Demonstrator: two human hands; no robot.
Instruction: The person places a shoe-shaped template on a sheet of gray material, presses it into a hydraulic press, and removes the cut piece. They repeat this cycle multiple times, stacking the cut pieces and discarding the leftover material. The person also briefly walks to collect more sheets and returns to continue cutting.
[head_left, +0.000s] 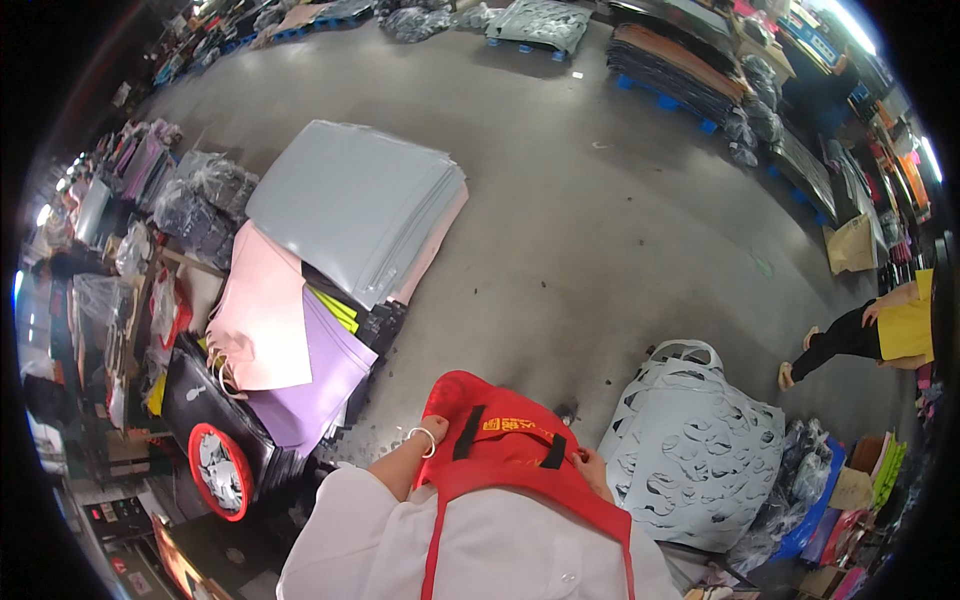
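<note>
A red apron [510, 470] with yellow print and two black strips spreads out in front of my white shirt. My left hand [434, 429], a white bracelet at its wrist, is closed at the apron's left edge. On the opposite edge, beside one black strip, my right hand [592, 470] has its fingers bent against the red cloth; part of them is hidden. To the right of that hand stands a big pale grey stack of cut-out sheets [690, 450] full of holes.
At left, grey sheets [350, 200], pink sheets [262, 320] and purple sheets [315, 385] lie piled near a red-rimmed round container [219, 472]. Another person [880, 325] in yellow and black is at the far right. Loaded pallets [675, 70] stand at the back. Small scraps dot the grey floor [560, 240].
</note>
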